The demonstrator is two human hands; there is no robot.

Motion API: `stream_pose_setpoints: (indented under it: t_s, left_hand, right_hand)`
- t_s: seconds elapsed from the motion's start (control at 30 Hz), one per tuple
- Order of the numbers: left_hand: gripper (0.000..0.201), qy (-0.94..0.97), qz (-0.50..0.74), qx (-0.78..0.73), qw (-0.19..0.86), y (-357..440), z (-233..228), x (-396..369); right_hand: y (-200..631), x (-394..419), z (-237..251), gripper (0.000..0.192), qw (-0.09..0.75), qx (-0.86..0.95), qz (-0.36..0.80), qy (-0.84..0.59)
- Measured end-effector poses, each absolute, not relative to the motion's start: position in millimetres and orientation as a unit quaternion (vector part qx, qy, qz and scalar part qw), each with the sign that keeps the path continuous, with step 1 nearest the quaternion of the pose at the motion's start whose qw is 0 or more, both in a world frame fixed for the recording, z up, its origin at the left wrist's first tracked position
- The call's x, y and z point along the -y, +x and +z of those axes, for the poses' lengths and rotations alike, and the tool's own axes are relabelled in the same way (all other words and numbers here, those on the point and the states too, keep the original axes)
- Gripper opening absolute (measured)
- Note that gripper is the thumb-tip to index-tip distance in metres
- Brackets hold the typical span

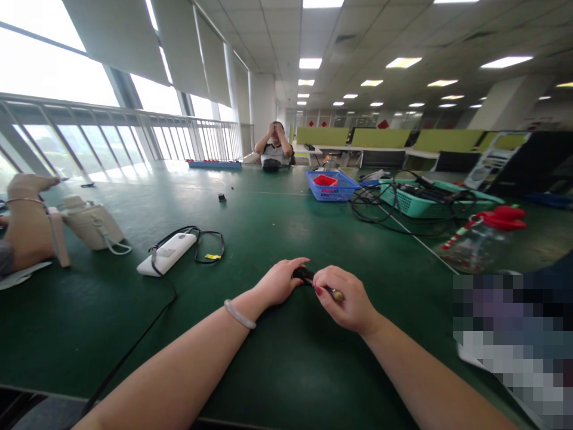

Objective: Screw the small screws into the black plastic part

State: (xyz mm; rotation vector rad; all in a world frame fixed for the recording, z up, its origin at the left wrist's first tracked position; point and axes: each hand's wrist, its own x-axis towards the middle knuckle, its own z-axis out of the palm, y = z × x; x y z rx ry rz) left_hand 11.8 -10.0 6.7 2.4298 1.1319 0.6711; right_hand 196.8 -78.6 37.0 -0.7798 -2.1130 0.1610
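My left hand (282, 280) grips a small black object (304, 275) between thumb and fingers, just above the green table. Its exact kind cannot be made out. Close against it, my right hand (347, 295) is closed around a slim tool with a rounded yellowish-brown end (336, 295). That end sticks out below the fingers, while the rest of the tool is hidden in the grip. The tool's front meets or nearly meets the black object; contact is too small to tell.
On the green table (268, 230), a white power bank (170, 254) with a black cable lies left. Blue basket (333, 190), teal basket (412, 200) with cables and red-lidded bottle (483, 239) stand right. A co-worker's arm (31, 227) is far left; another person (275, 149) sits opposite.
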Motion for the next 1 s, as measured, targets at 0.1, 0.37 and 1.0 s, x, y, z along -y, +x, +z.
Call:
stream_pose_setpoints:
  t_s: [0.1, 0.37, 1.0]
  left_hand:
    - [0.051, 0.863, 0.239, -0.4, 0.194, 11.0, 5.3, 9.3]
    - [0.053, 0.859, 0.241, -0.404, 0.202, 10.7, 5.8, 10.4]
    - [0.035, 0.878, 0.367, -0.286, 0.112, -16.2, 64.5, 93.9]
  right_hand:
    - [197.7, 78.8, 38.3, 0.014, 0.435, 0.84, 0.066, -0.317]
    - [195.1, 82.3, 40.6, 0.013, 0.426, 0.85, 0.058, -0.304]
    - [205.7, 69.0, 29.3, 0.023, 0.183, 0.825, 0.093, -0.527]
